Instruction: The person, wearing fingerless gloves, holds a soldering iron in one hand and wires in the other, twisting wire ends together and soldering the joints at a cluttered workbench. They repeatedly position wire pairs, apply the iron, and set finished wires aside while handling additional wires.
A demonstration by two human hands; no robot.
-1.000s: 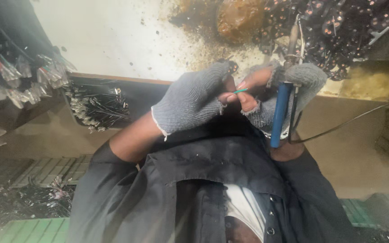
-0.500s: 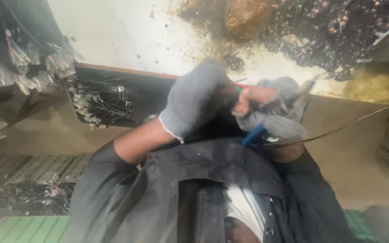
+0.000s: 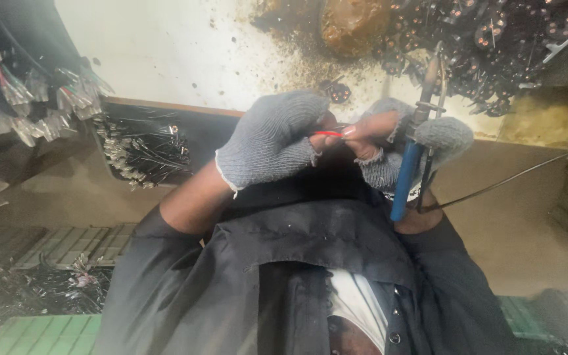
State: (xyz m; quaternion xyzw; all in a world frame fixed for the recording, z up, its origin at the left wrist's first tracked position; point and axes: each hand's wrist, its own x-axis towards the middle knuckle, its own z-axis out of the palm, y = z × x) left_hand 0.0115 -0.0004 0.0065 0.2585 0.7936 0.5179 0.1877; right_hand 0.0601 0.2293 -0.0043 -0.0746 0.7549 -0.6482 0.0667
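Observation:
Both my hands wear grey knit gloves with bare fingertips. My left hand [image 3: 267, 141] is closed, and its fingertips pinch one end of a thin red wire [image 3: 329, 133]. My right hand [image 3: 399, 141] grips a soldering iron with a blue handle [image 3: 403, 177], held upright with its metal tip [image 3: 428, 72] pointing away from me. The fingertips of my right hand also touch the red wire. The iron's dark cord [image 3: 494, 187] trails off to the right. The hands meet just above my dark shirt [image 3: 310, 263].
A stained white work surface [image 3: 165, 46] lies ahead, with a brown lump [image 3: 353, 23] and many small dark parts [image 3: 494, 39] scattered on it. A dark tray of wire pieces [image 3: 142, 148] sits at left, beside clear bagged bundles [image 3: 27, 105].
The soldering iron tilted sideways half a second ago and now stands upright again. Both hands stayed together at the red wire.

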